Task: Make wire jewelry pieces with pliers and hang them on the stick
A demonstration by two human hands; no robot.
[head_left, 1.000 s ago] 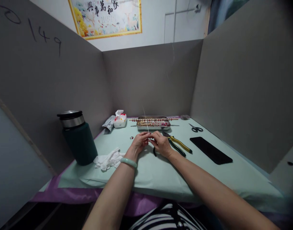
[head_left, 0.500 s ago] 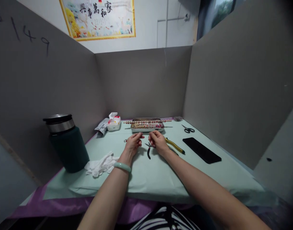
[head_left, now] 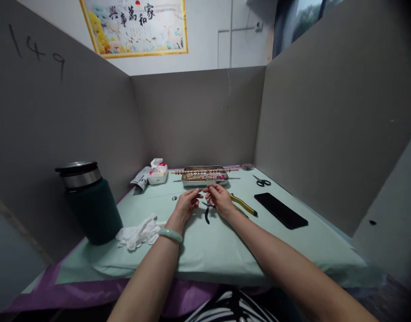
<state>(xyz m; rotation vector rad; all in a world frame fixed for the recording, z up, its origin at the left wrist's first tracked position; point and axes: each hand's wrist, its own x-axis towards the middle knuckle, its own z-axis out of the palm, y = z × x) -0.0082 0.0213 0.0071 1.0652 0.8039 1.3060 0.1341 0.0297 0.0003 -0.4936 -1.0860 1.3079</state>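
My left hand, with a pale green bangle on its wrist, pinches something too small to make out. Close beside it, my right hand is pinched too, and what it holds is also too fine to tell. Below and between them lie small dark-handled pliers. Yellow-handled pliers rest partly behind my right hand. A metal tray of small beads stands beyond both hands, with a beaded stick across it. A small ring-like piece lies left of my left hand.
A dark green flask and crumpled white cloth are at the left. Behind them sit a tissue pack and a grey packet. On the right are black scissors and a black phone-like slab. Grey partitions enclose the table.
My right hand has come a little nearer to my left, and their fingertips are now almost together. The whole view has shifted slightly.
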